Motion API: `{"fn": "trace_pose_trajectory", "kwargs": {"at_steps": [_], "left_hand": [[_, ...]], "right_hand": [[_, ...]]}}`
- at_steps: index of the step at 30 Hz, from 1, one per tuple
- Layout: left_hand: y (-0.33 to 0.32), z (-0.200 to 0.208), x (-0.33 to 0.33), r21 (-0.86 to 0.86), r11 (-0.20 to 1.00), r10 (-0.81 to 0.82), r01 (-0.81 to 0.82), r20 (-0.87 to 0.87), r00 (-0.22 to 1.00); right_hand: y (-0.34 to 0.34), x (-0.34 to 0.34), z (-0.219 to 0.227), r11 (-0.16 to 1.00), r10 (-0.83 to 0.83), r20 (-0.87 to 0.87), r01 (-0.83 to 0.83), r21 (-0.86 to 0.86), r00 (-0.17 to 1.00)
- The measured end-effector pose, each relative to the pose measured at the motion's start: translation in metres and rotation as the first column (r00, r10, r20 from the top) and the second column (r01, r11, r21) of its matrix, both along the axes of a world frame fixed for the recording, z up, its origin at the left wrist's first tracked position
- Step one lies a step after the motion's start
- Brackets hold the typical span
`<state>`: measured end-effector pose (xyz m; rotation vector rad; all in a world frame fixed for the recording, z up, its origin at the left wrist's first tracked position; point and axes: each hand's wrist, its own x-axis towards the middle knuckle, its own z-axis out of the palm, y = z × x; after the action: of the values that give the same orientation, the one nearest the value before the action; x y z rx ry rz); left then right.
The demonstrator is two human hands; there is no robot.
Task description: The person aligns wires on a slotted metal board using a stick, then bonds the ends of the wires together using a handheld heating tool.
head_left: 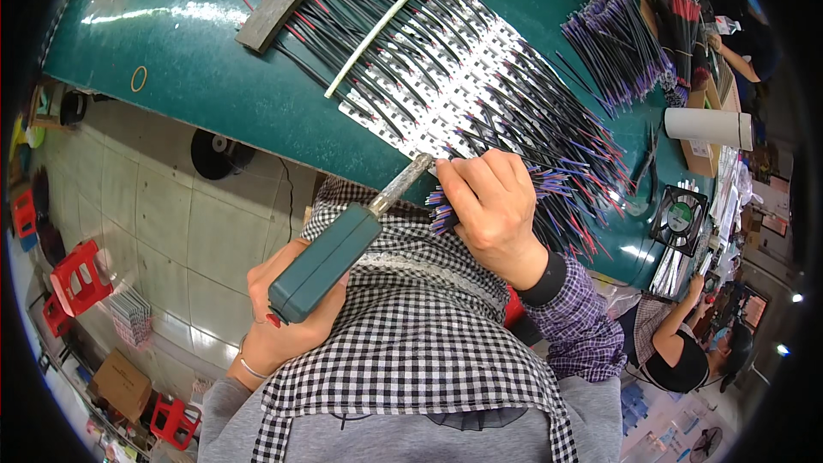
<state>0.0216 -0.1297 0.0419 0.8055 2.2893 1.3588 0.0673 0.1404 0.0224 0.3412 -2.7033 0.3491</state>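
Note:
My left hand (283,313) is wrapped round the handle of a dark green soldering gun (330,259). Its metal barrel points up and right, with the tip at the near corner of a panel of white circuit strips (450,94). Just right of that tip, my right hand (497,214) is closed, thumb and forefinger pinched at the panel's edge. Under its palm and fingers it holds a bundle of thin wires (441,211) with blue and purple ends. Black and red wires (549,111) fan out from both sides of the panel. The exact joint at the tip is too small to make out.
A wooden bar (287,0) and a pale rod (386,21) lie across the wires on the green table (171,43). To the right are purple wire bundles (613,43), pliers (647,159), a white roll (707,128) and a small fan (679,219). Another person (677,343) works at right.

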Motion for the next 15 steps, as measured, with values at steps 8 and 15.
{"fn": "trace_pose_trajectory", "kwargs": {"at_steps": [8,15], "left_hand": [[-0.004,-0.01,0.009,0.05,0.997,0.064,-0.066,0.031,0.997],[-0.01,-0.012,0.015,0.05,0.988,0.14,-0.145,0.08,0.987]], "right_hand": [[-0.001,-0.001,-0.001,1.0,-0.007,-0.016,0.008,0.016,1.0],[-0.001,-0.001,0.0,0.999,-0.01,-0.001,0.01,0.033,1.0]]}}
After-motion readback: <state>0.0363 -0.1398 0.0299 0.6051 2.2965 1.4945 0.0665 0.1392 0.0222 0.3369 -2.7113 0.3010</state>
